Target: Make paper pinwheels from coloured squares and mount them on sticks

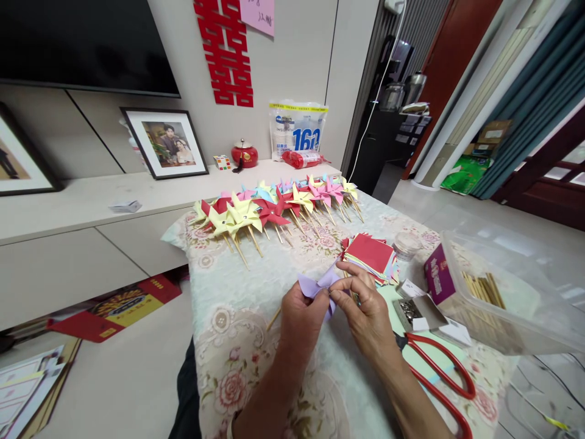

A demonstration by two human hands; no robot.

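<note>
A light purple paper pinwheel (309,285) is between my two hands, above the flowered tablecloth. My left hand (300,317) is closed round its left side, thumb near the middle. My right hand (365,303) pinches it near the centre with thumb and forefinger; whatever small piece may be in the pinch is hidden. A wooden stick (273,318) pokes out beside my left hand, its other end out of sight. Just beyond my right hand lies a stack of coloured paper squares (370,253), red on top. An open small box of metal pins (411,310) sits to its right.
Finished pinwheels (244,213) on sticks lie along the table's far edge. Red-handled scissors (439,360) rest right of my right forearm. A clear plastic bin (484,326) with wooden sticks (484,289) stands at the right, near a round clear container (406,244).
</note>
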